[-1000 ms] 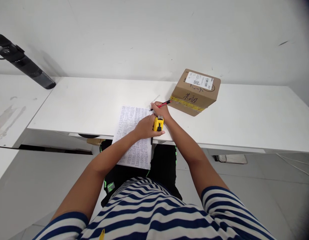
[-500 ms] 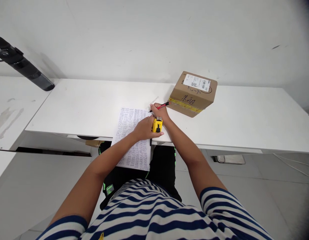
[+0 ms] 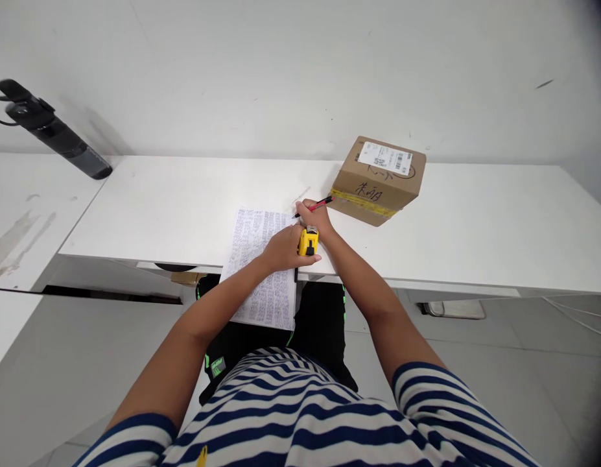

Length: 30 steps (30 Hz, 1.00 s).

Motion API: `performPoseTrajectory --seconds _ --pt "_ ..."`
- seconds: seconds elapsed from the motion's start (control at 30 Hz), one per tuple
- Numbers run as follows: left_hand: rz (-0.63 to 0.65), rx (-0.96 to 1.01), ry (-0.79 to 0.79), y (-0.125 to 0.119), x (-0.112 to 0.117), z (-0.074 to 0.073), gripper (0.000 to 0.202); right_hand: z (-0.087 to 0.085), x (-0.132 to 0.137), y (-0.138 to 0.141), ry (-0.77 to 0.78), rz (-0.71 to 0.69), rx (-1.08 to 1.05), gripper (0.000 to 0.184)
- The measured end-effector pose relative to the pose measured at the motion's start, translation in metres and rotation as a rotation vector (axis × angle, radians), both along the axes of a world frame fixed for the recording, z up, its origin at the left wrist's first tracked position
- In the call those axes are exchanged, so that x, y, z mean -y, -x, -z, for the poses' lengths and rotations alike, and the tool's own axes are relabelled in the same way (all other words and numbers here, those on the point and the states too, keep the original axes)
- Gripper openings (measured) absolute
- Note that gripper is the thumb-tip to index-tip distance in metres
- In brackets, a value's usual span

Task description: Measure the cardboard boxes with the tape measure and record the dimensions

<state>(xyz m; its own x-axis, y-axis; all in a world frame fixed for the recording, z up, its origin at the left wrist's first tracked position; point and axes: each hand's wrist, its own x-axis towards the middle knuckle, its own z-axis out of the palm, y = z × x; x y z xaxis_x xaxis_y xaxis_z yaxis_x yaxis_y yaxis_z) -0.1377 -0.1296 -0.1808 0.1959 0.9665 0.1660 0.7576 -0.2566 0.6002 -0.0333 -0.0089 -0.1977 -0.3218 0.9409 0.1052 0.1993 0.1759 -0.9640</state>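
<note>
My left hand [image 3: 282, 248] is closed around a yellow tape measure [image 3: 308, 240] and rests on an open notebook [image 3: 261, 266] dense with handwriting, which overhangs the front edge of the white desk [image 3: 183, 207]. My right hand [image 3: 314, 217] grips a red pen [image 3: 314, 205] with its tip at the notebook's upper right corner. A taped cardboard box [image 3: 378, 179] with a shipping label sits just right of the pen.
A black cylindrical device [image 3: 52, 133] on a cable leans against the wall at far left, above a second white desk [image 3: 18, 220]. A white wall [image 3: 300, 71] backs the desks. Grey floor lies on the right.
Only the view has shifted slightly. Both hands stay at the notebook with the tape measure and the pen.
</note>
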Motion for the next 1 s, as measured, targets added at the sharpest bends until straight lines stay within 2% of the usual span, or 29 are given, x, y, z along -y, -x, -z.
performPoseTrajectory --seconds 0.2,0.4,0.53,0.87,1.0 --pt "-0.005 -0.006 -0.007 -0.0003 -0.0004 -0.0007 0.053 -0.0005 -0.0007 -0.0007 0.018 -0.057 0.014 0.042" --pt "-0.016 -0.022 -0.001 -0.0003 -0.0015 0.0025 0.056 -0.0022 0.0001 -0.0009 0.037 -0.023 0.005 0.042" --pt "-0.007 -0.012 -0.001 -0.0001 -0.0012 0.0019 0.054 -0.0025 -0.0001 -0.0003 -0.008 0.019 -0.001 0.044" --pt "-0.018 -0.022 0.002 0.0008 -0.0019 0.0024 0.057 0.0012 -0.0068 -0.0004 0.023 -0.03 0.013 0.043" --pt "-0.039 -0.039 -0.006 0.0029 -0.0008 0.0032 0.065 0.0052 -0.0084 -0.0002 -0.079 0.064 0.061 0.037"
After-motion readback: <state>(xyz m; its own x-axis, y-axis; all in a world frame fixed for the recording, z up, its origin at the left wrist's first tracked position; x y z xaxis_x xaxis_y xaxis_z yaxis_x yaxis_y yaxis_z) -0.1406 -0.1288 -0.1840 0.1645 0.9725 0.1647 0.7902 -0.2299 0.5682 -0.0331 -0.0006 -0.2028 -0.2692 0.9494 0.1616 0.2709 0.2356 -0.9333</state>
